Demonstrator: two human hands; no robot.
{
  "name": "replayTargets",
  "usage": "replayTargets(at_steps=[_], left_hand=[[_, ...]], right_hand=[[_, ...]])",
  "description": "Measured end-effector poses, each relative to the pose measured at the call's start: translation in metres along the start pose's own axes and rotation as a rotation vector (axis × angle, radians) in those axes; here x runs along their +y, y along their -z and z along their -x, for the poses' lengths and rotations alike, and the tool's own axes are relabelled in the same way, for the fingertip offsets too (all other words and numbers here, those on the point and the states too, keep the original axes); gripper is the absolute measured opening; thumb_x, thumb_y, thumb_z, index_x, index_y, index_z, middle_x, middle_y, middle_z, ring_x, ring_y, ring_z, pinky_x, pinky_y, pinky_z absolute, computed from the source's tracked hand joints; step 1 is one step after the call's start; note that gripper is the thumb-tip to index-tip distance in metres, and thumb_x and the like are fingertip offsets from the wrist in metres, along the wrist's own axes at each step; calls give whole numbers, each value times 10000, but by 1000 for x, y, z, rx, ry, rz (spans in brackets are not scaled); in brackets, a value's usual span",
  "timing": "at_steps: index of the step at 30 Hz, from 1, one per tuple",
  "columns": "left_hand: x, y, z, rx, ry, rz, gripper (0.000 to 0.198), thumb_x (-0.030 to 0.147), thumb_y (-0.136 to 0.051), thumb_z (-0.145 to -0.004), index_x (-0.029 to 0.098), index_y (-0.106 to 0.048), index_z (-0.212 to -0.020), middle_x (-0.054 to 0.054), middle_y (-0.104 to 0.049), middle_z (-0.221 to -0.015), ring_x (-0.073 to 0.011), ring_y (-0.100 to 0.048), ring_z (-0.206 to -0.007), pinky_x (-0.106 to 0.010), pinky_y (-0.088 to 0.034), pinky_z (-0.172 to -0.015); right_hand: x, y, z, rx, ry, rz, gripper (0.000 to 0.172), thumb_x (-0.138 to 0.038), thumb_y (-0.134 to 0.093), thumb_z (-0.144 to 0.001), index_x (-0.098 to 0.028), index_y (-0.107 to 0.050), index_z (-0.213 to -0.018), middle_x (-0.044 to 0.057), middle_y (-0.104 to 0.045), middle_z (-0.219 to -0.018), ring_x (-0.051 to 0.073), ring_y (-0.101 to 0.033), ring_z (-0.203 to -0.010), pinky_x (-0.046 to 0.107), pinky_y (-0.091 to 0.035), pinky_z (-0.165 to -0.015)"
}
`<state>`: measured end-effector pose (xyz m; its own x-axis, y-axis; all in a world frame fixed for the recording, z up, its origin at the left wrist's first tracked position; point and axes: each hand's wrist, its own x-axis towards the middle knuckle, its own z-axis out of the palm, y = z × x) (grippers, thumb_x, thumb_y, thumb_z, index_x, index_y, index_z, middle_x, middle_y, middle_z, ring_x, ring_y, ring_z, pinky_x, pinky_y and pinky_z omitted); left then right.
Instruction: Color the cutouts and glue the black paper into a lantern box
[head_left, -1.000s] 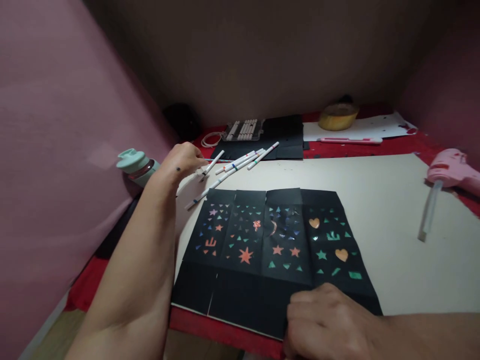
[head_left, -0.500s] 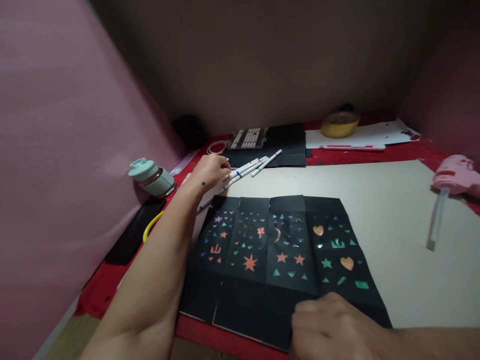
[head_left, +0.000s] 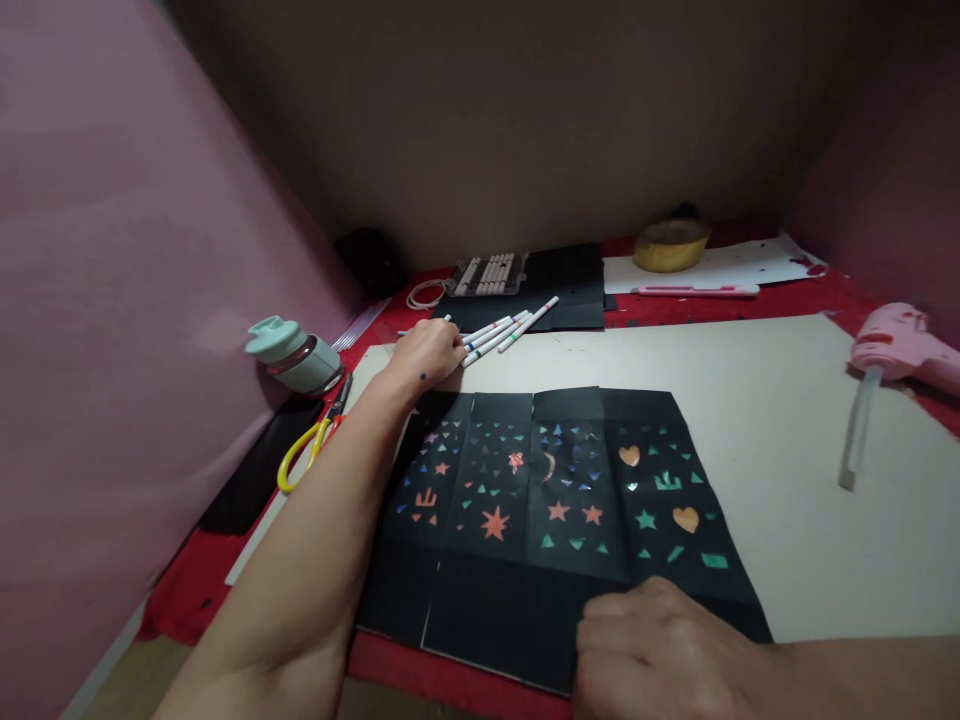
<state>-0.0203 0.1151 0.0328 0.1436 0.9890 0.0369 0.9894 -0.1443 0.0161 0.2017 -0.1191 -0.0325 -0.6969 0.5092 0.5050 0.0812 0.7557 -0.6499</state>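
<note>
My left hand (head_left: 429, 350) reaches to the far left of the white board, its fingers curled down at the near ends of several white marker pens (head_left: 517, 328) with coloured bands. Its fingertips are hidden, so I cannot tell what they hold. My right hand (head_left: 649, 645) is a closed fist on the near right part of a creased black paper sheet (head_left: 510, 610); anything within the fist is hidden. Across the sheet run cut-out shapes in green, blue, orange and red: triangles, stars (head_left: 496, 523), hearts (head_left: 685, 520) and a crescent.
Yellow-handled scissors (head_left: 304, 452), a black flat object (head_left: 259, 470) and a mint-lidded jar (head_left: 296, 355) are on the left. Behind are a marker case (head_left: 489, 275), a tape roll (head_left: 671, 246) and a pink cutter (head_left: 697, 291). A pink glue gun (head_left: 892, 342) lies right.
My left hand has shifted slightly right and down beside the marker pens, and more of the scissors shows. My right hand stays on the black sheet. The view has moved slightly.
</note>
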Motion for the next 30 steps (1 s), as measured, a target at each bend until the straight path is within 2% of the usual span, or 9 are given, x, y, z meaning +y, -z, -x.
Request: replayTargets(at_steps=[5, 10, 12, 14, 16, 18, 20, 24, 30], left_hand=[[0, 12, 2, 42, 56, 60, 131, 207, -657, -742, 195, -782, -778, -134, -757, -848, -307, -701, -921, -331, -502, -775], [5, 44, 14, 59, 33, 292, 205, 304, -593, -850, 163, -740, -825, -40, -644, -628, -159, -572, -570, -277, -420, -557], [16, 58, 26, 3, -78, 595, 183, 308, -597, -855, 163, -702, -826, -21, -624, -633, -105, -477, -491, -254, -364, -491], [30, 70, 42, -97, -217, 914, 109, 266, -639, -810, 165, -675, -792, -30, -656, -703, -90, -475, -491, -248, -339, -469], [46, 77, 59, -231, -305, 957, 68, 236, -663, -795, 170, -677, -783, -14, -629, -641, -95, -492, -503, -238, -337, -473], [61, 78, 75, -400, -377, 907, 74, 229, -670, -809, 172, -651, -766, 19, -578, -605, -81, -475, -515, -219, -340, -487], [71, 71, 91, -530, -455, 904, 78, 221, -646, -839, 174, -614, -787, 40, -552, -626, -78, -476, -555, -204, -355, -512], [80, 50, 120, -544, -513, 885, 187, 326, -550, -942, 178, -614, -848, 35, -538, -662, -93, -471, -576, -216, -352, -521], [81, 38, 152, -568, -465, 931, 311, 401, -481, -994, 196, -569, -777, 52, -527, -599, -80, -453, -475, -230, -366, -519]], right_hand=[[7, -6, 3, -18, 38, 54, 310, -250, -508, -1021, -174, -557, -724, -15, -536, -615, 109, -445, -576, 266, -260, -486], [-10, 7, -8, 65, -19, -125, 331, -251, -483, -1032, -165, -584, -729, -9, -563, -622, 94, -464, -581, 247, -306, -507], [-17, 23, -20, 63, -329, -285, 232, -215, -561, -976, -173, -597, -750, -6, -612, -691, 84, -521, -626, 215, -365, -554], [-18, 43, -34, 166, -586, -509, 140, -285, -596, -951, -188, -610, -851, -29, -583, -665, 80, -502, -584, 195, -375, -521], [-12, 63, -45, 411, -752, -640, 264, -409, -665, -918, -204, -608, -1073, -53, -569, -663, 70, -455, -544, 192, -373, -512], [-4, 80, -52, 595, -802, -733, 465, -488, -723, -859, -220, -579, -1211, -69, -567, -643, 52, -364, -462, 190, -291, -446], [0, 89, -53, 676, -781, -770, 501, -548, -756, -797, -202, -630, -1136, -67, -536, -580, 54, -342, -441, 189, -228, -416], [-5, 90, -47, 663, -783, -757, 360, -517, -756, -799, -163, -698, -808, -46, -497, -508, 47, -349, -427, 184, -210, -400], [-21, 81, -42, 626, -796, -796, 340, -497, -787, -779, -165, -723, -741, -36, -514, -461, 47, -383, -416, 176, -247, -408]])
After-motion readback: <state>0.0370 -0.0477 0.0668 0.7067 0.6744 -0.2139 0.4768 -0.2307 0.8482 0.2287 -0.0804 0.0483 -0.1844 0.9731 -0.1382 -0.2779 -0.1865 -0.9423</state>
